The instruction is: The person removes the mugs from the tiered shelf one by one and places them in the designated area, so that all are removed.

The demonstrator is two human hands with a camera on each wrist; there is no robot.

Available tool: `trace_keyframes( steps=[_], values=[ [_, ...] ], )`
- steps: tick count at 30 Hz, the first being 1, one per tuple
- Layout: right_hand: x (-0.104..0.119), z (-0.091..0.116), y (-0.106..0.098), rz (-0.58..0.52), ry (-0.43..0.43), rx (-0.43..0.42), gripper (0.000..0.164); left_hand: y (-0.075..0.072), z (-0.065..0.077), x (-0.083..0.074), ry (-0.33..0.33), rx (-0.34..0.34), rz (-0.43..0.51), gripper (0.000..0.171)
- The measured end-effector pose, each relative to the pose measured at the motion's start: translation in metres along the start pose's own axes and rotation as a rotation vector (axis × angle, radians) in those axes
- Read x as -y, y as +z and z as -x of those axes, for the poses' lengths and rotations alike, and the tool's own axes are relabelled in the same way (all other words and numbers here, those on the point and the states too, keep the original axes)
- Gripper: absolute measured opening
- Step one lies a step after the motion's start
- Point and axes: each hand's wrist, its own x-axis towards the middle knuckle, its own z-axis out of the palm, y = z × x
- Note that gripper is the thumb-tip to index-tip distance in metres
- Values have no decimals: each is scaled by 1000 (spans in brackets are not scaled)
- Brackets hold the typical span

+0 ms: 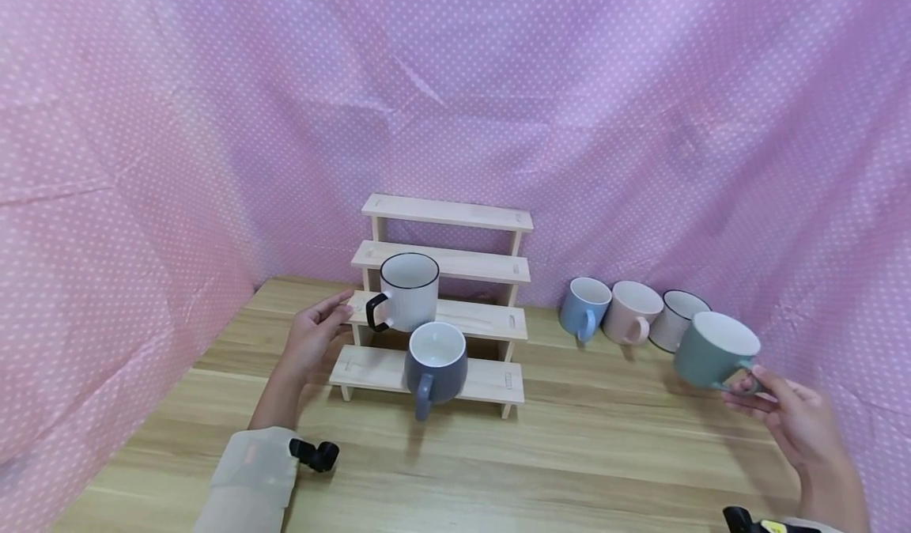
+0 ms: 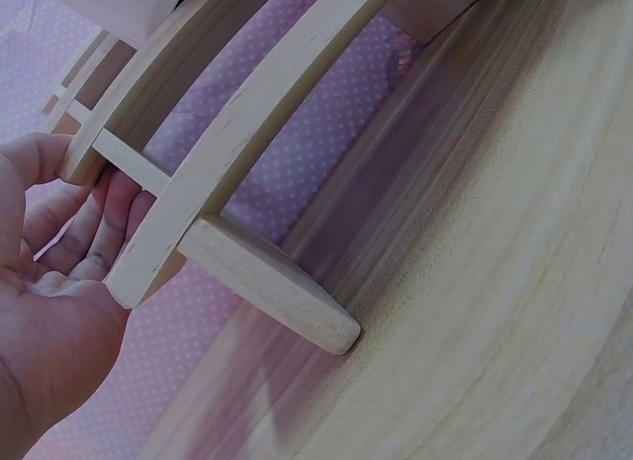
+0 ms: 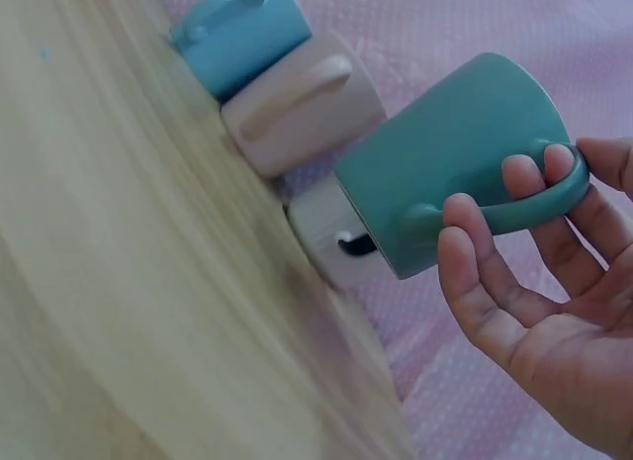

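My left hand [image 1: 313, 339] holds the left end of a four-level wooden display rack [image 1: 491, 319] at its second step from the bottom. In the left wrist view the thumb lies over the board's end [image 2: 87, 161], with fingers beneath. A white mug [image 1: 411, 300] with black rim and handle stands upright on that step. Below it, a grey-blue mug [image 1: 444, 373] sits on the lowest step, handle toward me. Off to the right, my right hand [image 1: 797, 414] grips a green mug [image 1: 708, 351] by its handle, fingers through and around it in the right wrist view; the mug is raised and slightly tilted.
A light blue mug [image 1: 585, 305], a pink mug [image 1: 629, 313] and another white mug with a dark rim [image 1: 676, 323] stand in a row on the wooden table [image 1: 569, 454], right of the rack. A pink dotted cloth [image 1: 605, 122] hangs behind and at both sides.
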Motion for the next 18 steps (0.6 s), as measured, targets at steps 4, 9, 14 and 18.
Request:
trace_keyframes(
  steps=[4, 9, 14, 18],
  values=[
    [-5, 6, -8, -50, 13, 2, 47, 1, -1, 0, 2, -1, 0, 49],
    [-10, 12, -19, -137, 14, 19, 48, 2, -1, 0, 5, 2, -8, 48],
    [-15, 19, -29, -187, 50, 8, 49, 1, -2, 1, 5, 16, -12, 46],
    [-18, 24, -35, -180, 85, -21, 47, -1, -2, 2, 9, 23, -10, 46]
  ],
)
